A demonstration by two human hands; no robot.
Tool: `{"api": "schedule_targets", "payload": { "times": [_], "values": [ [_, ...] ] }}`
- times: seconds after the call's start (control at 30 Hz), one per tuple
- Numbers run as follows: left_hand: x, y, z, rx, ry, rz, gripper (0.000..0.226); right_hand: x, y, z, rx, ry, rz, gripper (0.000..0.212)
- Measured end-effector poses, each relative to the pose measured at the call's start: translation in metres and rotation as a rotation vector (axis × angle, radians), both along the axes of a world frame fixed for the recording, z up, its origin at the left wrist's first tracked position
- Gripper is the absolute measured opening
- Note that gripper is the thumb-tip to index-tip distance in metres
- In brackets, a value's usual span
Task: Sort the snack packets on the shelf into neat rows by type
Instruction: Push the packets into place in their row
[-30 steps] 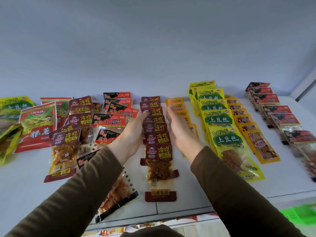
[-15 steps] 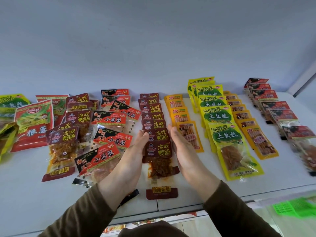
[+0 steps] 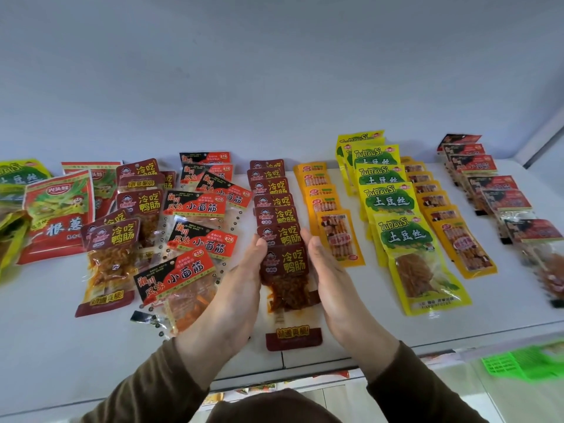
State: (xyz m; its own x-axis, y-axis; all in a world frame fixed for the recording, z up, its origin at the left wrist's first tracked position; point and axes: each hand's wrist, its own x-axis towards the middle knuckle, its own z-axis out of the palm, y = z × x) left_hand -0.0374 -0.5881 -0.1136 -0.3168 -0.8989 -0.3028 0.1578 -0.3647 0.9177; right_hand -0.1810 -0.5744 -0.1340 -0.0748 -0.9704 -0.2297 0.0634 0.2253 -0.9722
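Surface: white shelf [image 3: 351, 340], flat, backed by a plain pale wall [image 3: 274, 71]. A seam runs through the shelf board near the front edge. Below the front lip, more packets show on a lower level, blurred; a green plastic item [image 3: 518, 363] lies at lower right.

Stock, left to right:
- Loose green-and-yellow packets [image 3: 18, 178] at the far left edge, partly cut off.
- Large red-and-green packet [image 3: 58, 215], lying tilted.
- Unsorted heap of maroon packets [image 3: 111, 257] mixed with red-and-black packets [image 3: 175, 277], overlapping at varied angles.
- Centre row of maroon packets [image 3: 285, 264], shingled front to back, straight.
- Row of small orange packets [image 3: 338, 236], just beside the maroon row.
- Row of yellow-and-green packets [image 3: 418, 261], overlapping.
- Second orange row [image 3: 464, 248], partly under the yellow-and-green row's edge.
- Dark red row [image 3: 503, 203] at far right, blurred at the front.

Hands: left hand [image 3: 238, 297] and right hand [image 3: 332, 288], both in brown sleeves, stand edge-on with palms facing each other. Fingers are straight and together, flanking the front maroon packet of the centre row and touching its two long sides. Neither hand curls round anything.
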Motion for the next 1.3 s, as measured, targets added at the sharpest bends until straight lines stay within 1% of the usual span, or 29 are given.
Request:
{"api": "schedule_targets", "payload": {
  "times": [0.03,0.13,0.27,0.3,0.33,0.43,0.5,0.57,0.6,0.67,0.7,0.77,0.87,0.93,1.0,1.03,1.1,1.13,1.23,1.3],
  "values": [
    [-0.001,-0.001,-0.001,0.002,0.006,0.004,0.035,0.0,-0.001,0.0,0.0,-0.01,-0.007,0.089],
    [0.005,-0.002,0.0,0.015,0.015,0.01,0.036,-0.007,-0.001,0.003,-0.017,-0.063,-0.058,0.069],
    [0.02,0.017,0.006,-0.057,0.01,0.037,0.055,-0.023,0.011,0.0,-0.035,-0.068,-0.081,0.062],
    [0.022,0.023,0.007,-0.06,0.025,0.034,0.062,-0.025,0.016,-0.002,-0.034,-0.071,-0.079,0.061],
    [0.023,0.027,0.004,-0.053,0.028,0.029,0.064,-0.027,0.021,-0.004,-0.035,-0.07,-0.078,0.061],
    [0.019,0.034,0.001,-0.025,0.025,-0.007,0.037,-0.023,0.031,-0.01,-0.051,-0.005,-0.068,0.058],
    [0.017,0.036,-0.003,-0.026,0.002,-0.016,0.038,-0.018,0.033,-0.009,-0.047,0.033,-0.036,0.049],
    [0.014,0.038,-0.007,-0.104,-0.1,-0.011,0.03,-0.015,0.034,-0.007,-0.033,0.034,-0.031,0.041],
    [0.01,0.038,-0.008,-0.103,-0.12,0.014,0.03,-0.014,0.035,-0.006,-0.034,0.022,-0.04,0.039],
    [0.008,0.039,-0.008,-0.109,-0.103,0.021,0.03,-0.014,0.035,-0.003,-0.025,0.008,-0.045,0.037],
    [0.008,0.038,-0.003,-0.119,-0.081,0.017,0.027,-0.014,0.035,-0.003,-0.023,0.007,-0.042,0.037],
    [0.009,0.035,0.005,-0.033,-0.012,0.009,0.033,-0.015,0.033,-0.001,-0.042,0.032,-0.027,0.04],
    [0.011,0.025,0.007,-0.021,-0.022,0.022,0.037,-0.02,0.028,0.0,-0.084,0.073,-0.028,0.052],
    [0.01,0.014,0.007,-0.025,-0.048,0.048,0.048,-0.02,0.023,0.001,-0.077,0.063,-0.016,0.059],
    [0.007,0.001,0.006,-0.043,-0.075,0.075,0.044,-0.017,0.019,0.0,-0.067,0.051,0.008,0.055],
    [0.003,-0.003,0.007,-0.049,-0.085,0.065,0.03,-0.016,0.018,-0.001,-0.063,0.047,0.017,0.05],
    [-0.003,-0.008,0.004,-0.028,-0.066,0.061,0.034,-0.013,0.016,-0.001,-0.056,0.048,0.029,0.046],
    [-0.004,-0.01,0.001,-0.012,-0.067,0.048,0.038,-0.014,0.016,-0.001,-0.054,0.051,0.036,0.05],
    [-0.005,-0.009,0.005,-0.009,-0.072,0.056,0.039,-0.015,0.016,0.002,-0.067,0.099,0.065,0.062],
    [-0.003,-0.006,0.009,-0.06,-0.102,0.07,0.037,-0.017,0.016,0.005,-0.114,0.153,0.067,0.067]
  ]
}}
